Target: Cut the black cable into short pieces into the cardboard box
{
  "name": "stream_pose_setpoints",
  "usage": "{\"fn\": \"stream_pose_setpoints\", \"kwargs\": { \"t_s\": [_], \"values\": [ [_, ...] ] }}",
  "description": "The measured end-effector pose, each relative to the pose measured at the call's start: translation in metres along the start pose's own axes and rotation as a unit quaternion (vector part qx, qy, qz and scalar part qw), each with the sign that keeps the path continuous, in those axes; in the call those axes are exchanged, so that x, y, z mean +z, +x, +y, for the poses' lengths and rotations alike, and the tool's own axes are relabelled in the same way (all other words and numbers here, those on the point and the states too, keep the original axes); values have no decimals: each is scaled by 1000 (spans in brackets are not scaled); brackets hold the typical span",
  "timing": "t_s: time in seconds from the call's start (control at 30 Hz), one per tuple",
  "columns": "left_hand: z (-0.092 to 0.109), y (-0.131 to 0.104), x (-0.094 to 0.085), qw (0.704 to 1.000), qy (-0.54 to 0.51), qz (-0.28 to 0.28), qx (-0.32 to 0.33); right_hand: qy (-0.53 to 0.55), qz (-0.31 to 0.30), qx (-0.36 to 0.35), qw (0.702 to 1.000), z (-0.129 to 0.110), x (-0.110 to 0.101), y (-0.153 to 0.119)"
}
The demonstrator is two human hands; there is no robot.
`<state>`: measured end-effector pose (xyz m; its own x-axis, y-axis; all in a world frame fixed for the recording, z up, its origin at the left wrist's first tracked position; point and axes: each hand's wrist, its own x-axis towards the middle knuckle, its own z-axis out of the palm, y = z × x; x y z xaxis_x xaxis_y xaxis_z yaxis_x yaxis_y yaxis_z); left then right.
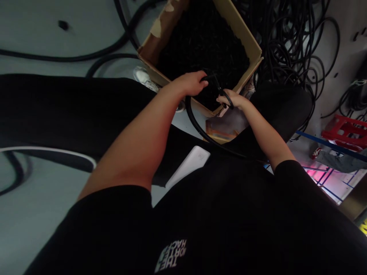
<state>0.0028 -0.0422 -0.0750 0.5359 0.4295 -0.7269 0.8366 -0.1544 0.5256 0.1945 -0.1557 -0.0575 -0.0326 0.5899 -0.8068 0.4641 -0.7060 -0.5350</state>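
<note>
Over the near side of a cardboard box (252, 67), my left hand (195, 83) is closed around a black tube (196, 124) near its end. From there the tube curves down and runs across my lap to the right. My right hand (235, 98) grips what look like black-handled scissors (227, 96), a dark loop showing at its fingers. Their thin front part meets the tube end just right of my left hand, though dimness hides the exact contact. Many short black pieces (203, 42) fill the box below.
A heap of coiled black tubing (289, 46) lies right of the box. A white power bank-like slab (190, 162) rests on my lap. A red plastic stool (345, 131) stands at the right, near another person's leg (341, 159). Thick black tubing (71, 58) crosses the floor at left.
</note>
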Motion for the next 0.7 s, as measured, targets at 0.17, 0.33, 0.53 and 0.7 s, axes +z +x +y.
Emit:
{"fn": "stream_pose_setpoints", "kwargs": {
  "t_s": [0.17,0.33,0.53,0.7],
  "values": [
    [1,3,8,999,18,3,29,-15,5,-31,999,10,5,11],
    [8,-4,4,999,19,10,50,-70,9,-51,996,18,-2,20],
    [18,-24,-6,991,-24,64,119,-158,71,-84,981,10,-36,-1],
    [21,-46,-6,979,-40,95,175,-195,104,-124,967,12,-59,-36]
  ]
}}
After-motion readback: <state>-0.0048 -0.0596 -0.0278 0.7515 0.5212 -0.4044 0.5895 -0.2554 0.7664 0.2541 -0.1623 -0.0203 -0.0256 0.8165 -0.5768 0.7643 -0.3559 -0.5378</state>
